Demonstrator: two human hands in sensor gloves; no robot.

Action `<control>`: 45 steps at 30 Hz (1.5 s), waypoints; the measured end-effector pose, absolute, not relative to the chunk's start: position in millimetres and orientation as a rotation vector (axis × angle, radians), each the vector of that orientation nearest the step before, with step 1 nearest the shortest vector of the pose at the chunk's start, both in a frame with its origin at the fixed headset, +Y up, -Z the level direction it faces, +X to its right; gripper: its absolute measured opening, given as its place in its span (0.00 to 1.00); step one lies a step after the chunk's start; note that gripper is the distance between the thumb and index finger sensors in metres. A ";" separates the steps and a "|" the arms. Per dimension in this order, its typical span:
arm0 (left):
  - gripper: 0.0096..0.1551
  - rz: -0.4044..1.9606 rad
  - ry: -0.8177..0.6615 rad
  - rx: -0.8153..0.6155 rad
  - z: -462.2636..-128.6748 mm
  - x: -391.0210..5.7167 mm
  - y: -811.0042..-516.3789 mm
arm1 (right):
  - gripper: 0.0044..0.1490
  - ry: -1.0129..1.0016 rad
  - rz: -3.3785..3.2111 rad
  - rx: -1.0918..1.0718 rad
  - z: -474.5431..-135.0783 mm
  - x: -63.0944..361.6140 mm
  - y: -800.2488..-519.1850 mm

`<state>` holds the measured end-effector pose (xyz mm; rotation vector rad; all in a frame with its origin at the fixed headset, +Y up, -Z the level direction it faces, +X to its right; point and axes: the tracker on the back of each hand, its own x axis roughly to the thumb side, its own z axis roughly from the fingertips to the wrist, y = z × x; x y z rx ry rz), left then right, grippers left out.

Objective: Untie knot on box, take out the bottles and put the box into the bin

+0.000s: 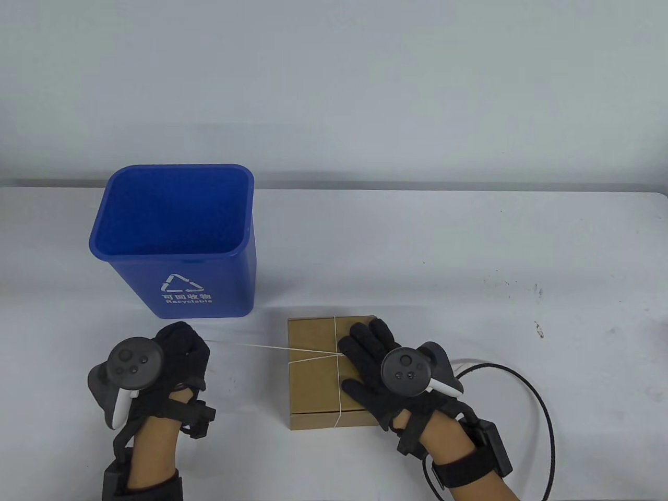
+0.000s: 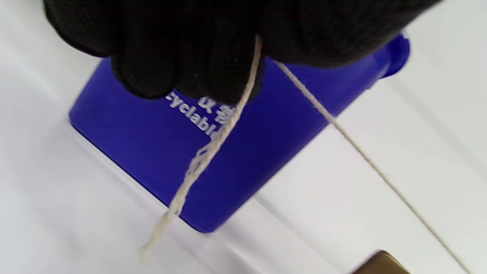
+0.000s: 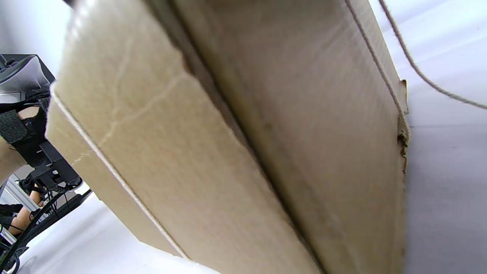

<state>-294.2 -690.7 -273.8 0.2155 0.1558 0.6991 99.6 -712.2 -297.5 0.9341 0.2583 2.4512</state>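
A flat brown cardboard box (image 1: 313, 381) lies near the table's front edge, bound crosswise with pale string (image 1: 245, 345). My right hand (image 1: 373, 360) rests flat on the box's right half, fingers straight. My left hand (image 1: 182, 347) is curled to the left of the box and pinches the string's end, which runs taut from the knot to that hand. In the left wrist view the string (image 2: 228, 121) hangs frayed from my gloved fingers (image 2: 213, 72). The right wrist view shows the box (image 3: 236, 152) up close. No bottles show.
A blue recycling bin (image 1: 177, 240) stands upright and empty at the back left of the box, close behind my left hand. A black cable (image 1: 537, 407) loops on the table right of my right wrist. The white table (image 1: 469, 250) stretches out to the right.
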 end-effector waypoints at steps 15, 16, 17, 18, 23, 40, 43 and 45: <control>0.26 0.612 0.484 0.060 -280.9 -323.6 -718.5 | 0.48 0.259 2.446 0.932 -298.1 100.8 -712.7; 0.26 0.604 0.512 0.060 -280.5 -326.4 -719.8 | 0.48 0.260 2.446 0.932 -298.1 101.0 -712.7; 0.26 0.597 0.536 0.059 -280.0 -329.2 -720.8 | 0.48 0.260 2.446 0.932 -298.2 101.2 -712.7; 0.26 0.599 0.552 0.058 -279.7 -331.2 -721.6 | 0.48 0.261 2.445 0.932 -298.2 101.2 -712.8; 0.26 0.611 0.639 0.064 -276.0 -342.4 -725.2 | 0.48 0.261 2.444 0.932 -298.2 101.4 -712.8; 0.28 0.682 0.301 0.200 -278.9 -312.0 -698.7 | 0.48 0.261 2.442 0.933 -298.5 101.4 -712.9; 0.28 0.686 0.219 0.225 -277.4 -300.2 -693.2 | 0.48 0.260 2.444 0.933 -298.4 101.3 -712.8; 0.28 0.653 0.170 0.235 -275.5 -288.9 -688.7 | 0.48 0.260 2.446 0.933 -298.4 101.4 -712.7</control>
